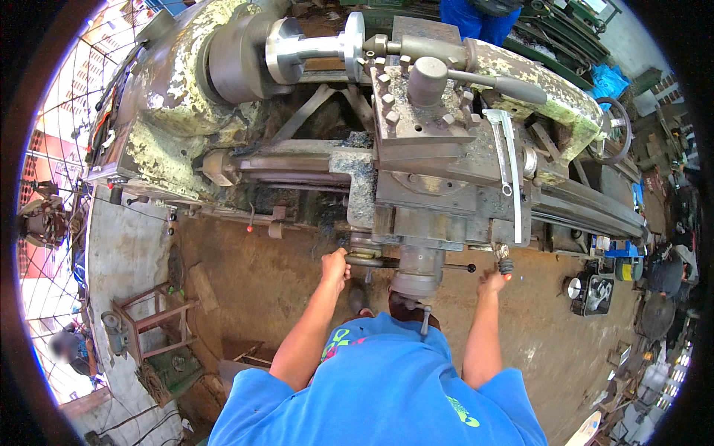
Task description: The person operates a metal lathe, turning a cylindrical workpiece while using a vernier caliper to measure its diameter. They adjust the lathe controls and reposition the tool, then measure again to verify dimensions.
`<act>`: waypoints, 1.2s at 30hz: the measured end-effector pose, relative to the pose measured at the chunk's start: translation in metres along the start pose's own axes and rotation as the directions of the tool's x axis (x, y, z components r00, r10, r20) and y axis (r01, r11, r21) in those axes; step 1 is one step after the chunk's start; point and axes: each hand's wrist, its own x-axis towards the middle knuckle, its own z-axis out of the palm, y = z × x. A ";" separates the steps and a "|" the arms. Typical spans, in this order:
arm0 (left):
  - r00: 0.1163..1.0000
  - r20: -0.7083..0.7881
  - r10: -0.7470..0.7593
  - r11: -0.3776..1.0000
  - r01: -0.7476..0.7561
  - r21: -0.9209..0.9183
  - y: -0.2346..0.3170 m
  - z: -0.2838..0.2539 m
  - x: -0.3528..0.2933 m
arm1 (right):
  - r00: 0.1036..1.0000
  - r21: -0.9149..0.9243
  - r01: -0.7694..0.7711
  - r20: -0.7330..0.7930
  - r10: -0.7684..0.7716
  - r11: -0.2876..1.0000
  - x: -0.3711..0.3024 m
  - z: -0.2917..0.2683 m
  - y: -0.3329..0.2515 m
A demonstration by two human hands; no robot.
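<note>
My left hand (337, 269) is closed on the rim of the carriage handwheel (372, 262), at the front of a metal lathe. Farther right, my right hand (491, 282) is curled at a short lever (505, 265) with a dark ribbed grip and orange tip; some of its fingers are hidden. Up in the chuck (239, 59) sits a shiny spool-shaped workpiece (318, 47), its far end against the tailstock centre (378, 44). The tool post (424, 104) stands just right of the workpiece. Between my arms, a crank handle (425, 320) points toward me.
A caliper (510, 163) and a wrench (500, 152) lie on the carriage. Metal chips cover the saddle (362, 178). A black tray (595, 293) rests on the floor at right, a wooden stool frame (160, 320) at left. Someone in blue trousers (476, 21) stands behind the lathe.
</note>
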 end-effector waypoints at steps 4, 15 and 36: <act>1.000 -0.016 0.004 0.999 -0.004 -0.043 0.000 0.000 0.004 | 0.968 0.225 0.241 0.016 -0.250 0.944 -0.027 -0.001 -0.073; 0.996 -0.044 -0.076 0.995 0.073 -0.073 -0.001 -0.001 0.013 | 0.660 -0.346 0.743 0.233 -0.714 0.574 -0.131 0.052 -0.126; 0.998 -0.014 -0.065 0.996 0.064 -0.055 -0.002 0.000 0.012 | 0.682 -0.337 0.724 0.221 -0.697 0.602 -0.136 0.055 -0.129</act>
